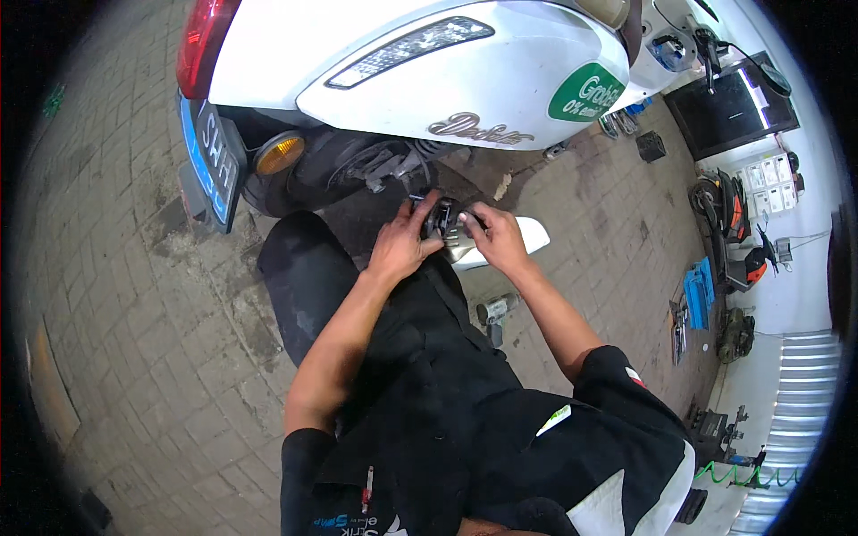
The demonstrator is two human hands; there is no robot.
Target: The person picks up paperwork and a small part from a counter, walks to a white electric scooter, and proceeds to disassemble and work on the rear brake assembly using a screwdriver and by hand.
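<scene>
Close in front of my knees, my left hand grips a small dark metal part, possibly a brake caliper, with its thumb and fingers around the left side. The fingertips of my right hand press on the part's right edge, curled with the thumb near the index finger. Shadow and my fingers hide some of the part's shape. Just beyond stands a white scooter, its rear wheel low on the left and dark mechanical pieces showing beneath the body.
A white curved panel lies under my right hand. On the brick floor beside my right leg rests a grey power tool. Farther right are a blue crate-like object, hand tools, an orange-and-black motorbike and a screen.
</scene>
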